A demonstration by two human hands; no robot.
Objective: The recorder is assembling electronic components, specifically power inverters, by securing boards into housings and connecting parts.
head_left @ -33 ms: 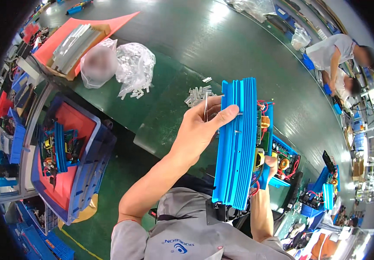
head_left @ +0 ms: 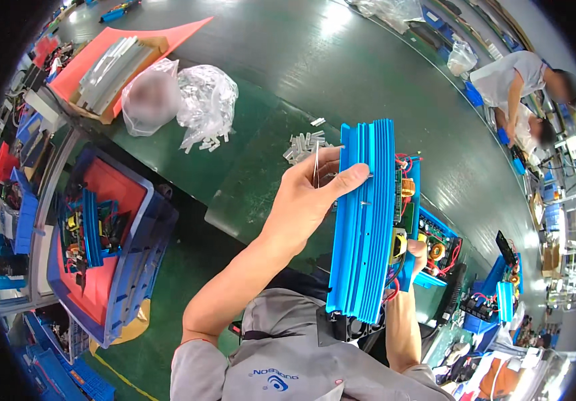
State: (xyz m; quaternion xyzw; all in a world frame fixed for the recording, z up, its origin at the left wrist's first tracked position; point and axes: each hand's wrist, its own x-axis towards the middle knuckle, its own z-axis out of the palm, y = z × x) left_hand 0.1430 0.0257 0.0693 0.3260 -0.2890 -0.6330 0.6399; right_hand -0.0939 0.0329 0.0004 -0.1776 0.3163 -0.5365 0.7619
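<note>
A blue finned heatsink housing (head_left: 361,247) stands nearly upright in front of my chest, with a circuit board and copper coil (head_left: 407,187) along its right side. My left hand (head_left: 305,200) is closed round its upper left edge, the thumb pressed by a small screw on the face. Thin metal tweezers (head_left: 317,164) stick up between the fingers of that hand. From the right, my right hand (head_left: 419,252) grips the unit, mostly hidden behind it. A black fan (head_left: 351,327) sits at the housing's lower end.
Small clear tubes (head_left: 303,145) lie piled on the green bench beyond my left hand, near a plastic bag of more (head_left: 208,100). Another open blue unit (head_left: 438,247) rests at right. A blue crate (head_left: 142,230) with a unit stands left. Two people work at far right.
</note>
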